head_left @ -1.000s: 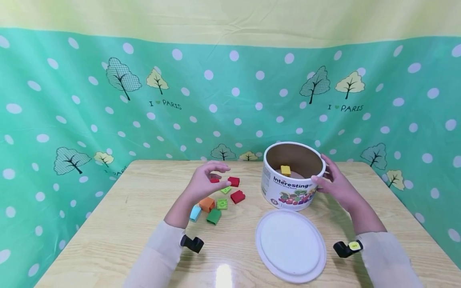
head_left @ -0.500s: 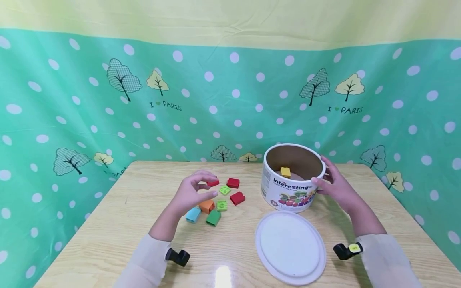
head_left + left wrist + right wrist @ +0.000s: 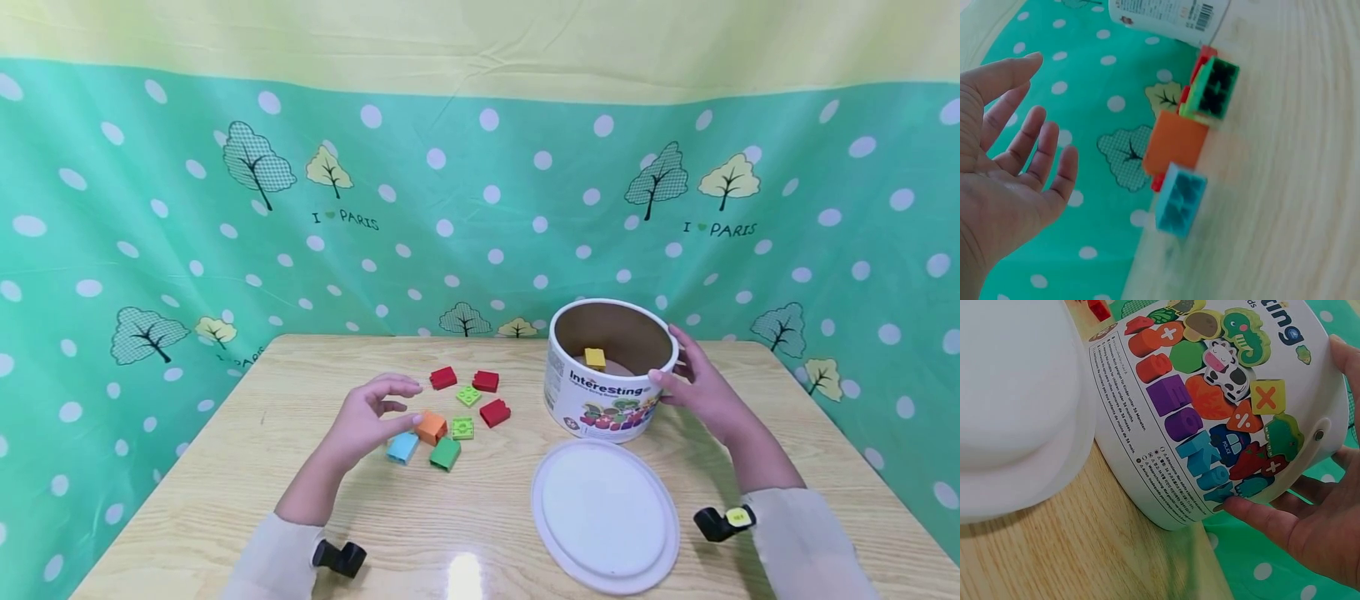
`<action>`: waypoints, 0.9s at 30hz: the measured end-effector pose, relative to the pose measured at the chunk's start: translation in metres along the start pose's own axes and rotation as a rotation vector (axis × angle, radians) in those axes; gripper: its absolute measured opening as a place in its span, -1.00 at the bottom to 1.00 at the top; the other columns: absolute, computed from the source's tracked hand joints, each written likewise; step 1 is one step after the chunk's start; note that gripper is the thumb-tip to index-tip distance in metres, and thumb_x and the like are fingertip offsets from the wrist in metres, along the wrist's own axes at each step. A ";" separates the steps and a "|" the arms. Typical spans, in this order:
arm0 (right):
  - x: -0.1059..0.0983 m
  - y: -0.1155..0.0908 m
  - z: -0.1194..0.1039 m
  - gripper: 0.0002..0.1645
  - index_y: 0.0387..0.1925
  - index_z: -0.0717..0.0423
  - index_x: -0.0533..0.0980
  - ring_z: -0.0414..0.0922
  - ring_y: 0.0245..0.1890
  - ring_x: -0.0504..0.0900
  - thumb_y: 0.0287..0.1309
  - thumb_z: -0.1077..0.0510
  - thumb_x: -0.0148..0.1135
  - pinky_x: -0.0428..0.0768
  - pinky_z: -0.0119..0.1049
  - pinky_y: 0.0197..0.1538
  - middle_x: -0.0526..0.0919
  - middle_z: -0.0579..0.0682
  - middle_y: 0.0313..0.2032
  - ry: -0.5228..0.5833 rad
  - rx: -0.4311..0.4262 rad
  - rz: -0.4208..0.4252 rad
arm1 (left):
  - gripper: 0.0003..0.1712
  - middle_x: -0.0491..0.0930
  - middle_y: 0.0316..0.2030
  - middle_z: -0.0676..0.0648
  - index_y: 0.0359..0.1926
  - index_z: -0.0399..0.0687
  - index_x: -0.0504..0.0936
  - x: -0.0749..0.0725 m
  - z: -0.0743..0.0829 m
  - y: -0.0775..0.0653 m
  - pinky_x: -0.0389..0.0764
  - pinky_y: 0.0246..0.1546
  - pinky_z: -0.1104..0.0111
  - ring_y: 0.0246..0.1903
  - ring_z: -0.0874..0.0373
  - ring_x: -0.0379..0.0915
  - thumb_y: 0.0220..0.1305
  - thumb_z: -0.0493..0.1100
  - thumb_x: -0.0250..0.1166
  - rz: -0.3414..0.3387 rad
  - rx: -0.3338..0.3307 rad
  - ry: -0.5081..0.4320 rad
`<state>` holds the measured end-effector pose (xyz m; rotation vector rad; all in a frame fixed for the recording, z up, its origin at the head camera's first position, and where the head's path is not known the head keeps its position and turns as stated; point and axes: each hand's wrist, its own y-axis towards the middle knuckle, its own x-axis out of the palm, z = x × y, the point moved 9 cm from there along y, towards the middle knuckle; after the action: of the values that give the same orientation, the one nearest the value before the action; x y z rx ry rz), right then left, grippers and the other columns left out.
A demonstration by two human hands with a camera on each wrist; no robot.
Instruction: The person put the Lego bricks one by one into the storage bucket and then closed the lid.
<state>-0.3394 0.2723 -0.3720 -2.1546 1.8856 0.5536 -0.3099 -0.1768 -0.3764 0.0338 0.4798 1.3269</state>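
My left hand (image 3: 371, 421) hovers over the table just left of the toy blocks, its fingers loosely bent and nothing between them. Nearest to it are an orange block (image 3: 432, 427) and a light blue block (image 3: 402, 448); the left wrist view shows a gap between palm and blocks. With thumb and fingers, my right hand (image 3: 697, 387) grips the right side of a round white bucket (image 3: 609, 407) near its rim. Inside the bucket lies a yellow block (image 3: 595, 358). Part of the right fingers is hidden behind the bucket.
Around the orange block lie a dark green block (image 3: 446, 454), light green blocks (image 3: 462, 428) and several red blocks (image 3: 495, 412). A round white lid (image 3: 606, 517) lies in front of the bucket. Behind the wooden table (image 3: 247, 467) hangs a dotted green cloth (image 3: 487, 217).
My left hand has moved left and toward me, away from the red blocks, uncovering more of them. The right hand and bucket have stayed where they were.
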 end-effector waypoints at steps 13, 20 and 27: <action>0.000 -0.001 -0.001 0.12 0.53 -0.30 -0.39 0.42 0.36 0.05 0.31 -0.11 0.20 0.48 0.23 0.08 -0.14 0.36 0.46 -0.009 0.001 0.000 | -0.52 0.54 0.05 -0.10 0.03 -0.15 0.63 -0.015 -0.027 -0.016 0.55 0.07 0.15 0.10 -0.13 0.41 0.07 -0.14 0.51 0.010 -0.138 0.054; 0.001 -0.002 0.000 0.12 0.53 -0.31 -0.39 0.43 0.35 0.05 0.31 -0.12 0.19 0.46 0.25 0.09 -0.14 0.37 0.46 -0.011 0.008 0.000 | -0.44 0.51 0.08 -0.28 0.10 -0.29 0.56 -0.013 -0.045 -0.018 0.51 0.11 0.06 0.09 -0.21 0.39 0.08 -0.21 0.49 -0.024 -0.195 0.058; 0.000 0.001 0.001 0.12 0.53 -0.34 -0.40 0.42 0.36 0.05 0.31 -0.11 0.20 0.48 0.24 0.07 -0.16 0.36 0.47 -0.012 0.009 -0.003 | -0.42 0.54 0.08 -0.19 0.13 -0.17 0.58 -0.011 -0.059 -0.020 0.53 0.11 0.10 0.10 -0.11 0.44 0.06 -0.21 0.51 -0.064 -0.269 0.095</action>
<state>-0.3403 0.2727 -0.3732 -2.1434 1.8748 0.5543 -0.3146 -0.2069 -0.4318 -0.2662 0.3759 1.3248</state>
